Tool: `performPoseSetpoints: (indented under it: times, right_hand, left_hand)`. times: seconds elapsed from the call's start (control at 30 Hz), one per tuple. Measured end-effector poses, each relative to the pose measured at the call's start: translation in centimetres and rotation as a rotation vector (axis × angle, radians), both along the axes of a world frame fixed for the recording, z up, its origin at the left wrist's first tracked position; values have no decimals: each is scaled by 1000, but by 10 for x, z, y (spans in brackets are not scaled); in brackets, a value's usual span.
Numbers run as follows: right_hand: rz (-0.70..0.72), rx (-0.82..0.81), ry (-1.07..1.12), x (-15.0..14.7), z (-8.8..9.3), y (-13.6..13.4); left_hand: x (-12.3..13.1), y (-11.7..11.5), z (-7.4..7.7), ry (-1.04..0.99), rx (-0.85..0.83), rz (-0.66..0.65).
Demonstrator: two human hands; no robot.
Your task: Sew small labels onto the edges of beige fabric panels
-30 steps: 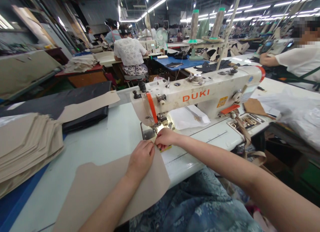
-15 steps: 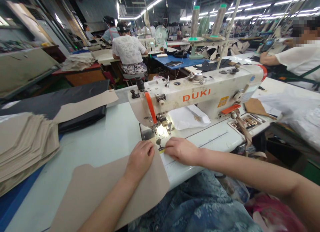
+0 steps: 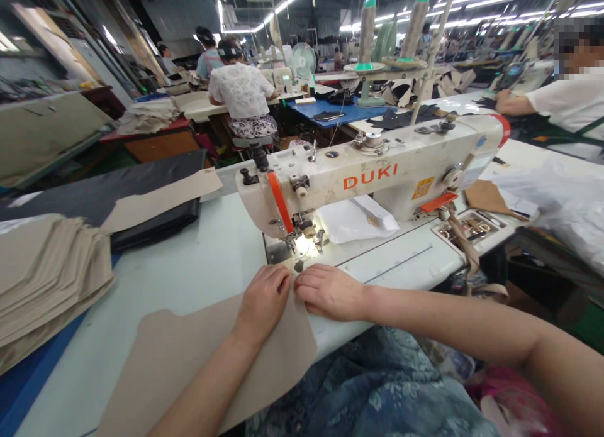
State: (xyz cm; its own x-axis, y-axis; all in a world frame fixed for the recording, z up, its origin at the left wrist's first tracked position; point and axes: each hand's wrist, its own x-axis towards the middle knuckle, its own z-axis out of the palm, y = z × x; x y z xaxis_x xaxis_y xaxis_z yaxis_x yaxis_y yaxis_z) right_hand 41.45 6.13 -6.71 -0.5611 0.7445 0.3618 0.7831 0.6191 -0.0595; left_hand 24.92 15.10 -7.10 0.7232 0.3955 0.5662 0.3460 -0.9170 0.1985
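Beige flat fabric panel point(image 3: 198, 355) overhangs the pale table's point(image 3: 202, 261) near edge, left hand point(image 3: 264, 298) and right hand point(image 3: 328, 291) pressing it with fingers together, seemingly just short of the white sewing machine's point(image 3: 377, 173) needle.

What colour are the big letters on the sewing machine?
Orange. The letters stand on the cream sewing machine, seen clearly in the head view.

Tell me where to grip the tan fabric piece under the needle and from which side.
Grip the tan fabric piece at its far corner by the needle, from above and the near side, as the left hand and right hand press it now. It lies flat and limp; the sewing machine blocks the far side.
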Motion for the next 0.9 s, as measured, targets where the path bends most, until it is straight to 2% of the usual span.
performPoseSetpoints:
  times: [0.23,0.9]
  right_hand:
    - [36,-33,-16,0,-10,1]
    - [19,8,45,-1,-14,1]
  left_hand:
    - [-1,-1,-2,47,10,14]
    - [0,0,-3,50,115,-19]
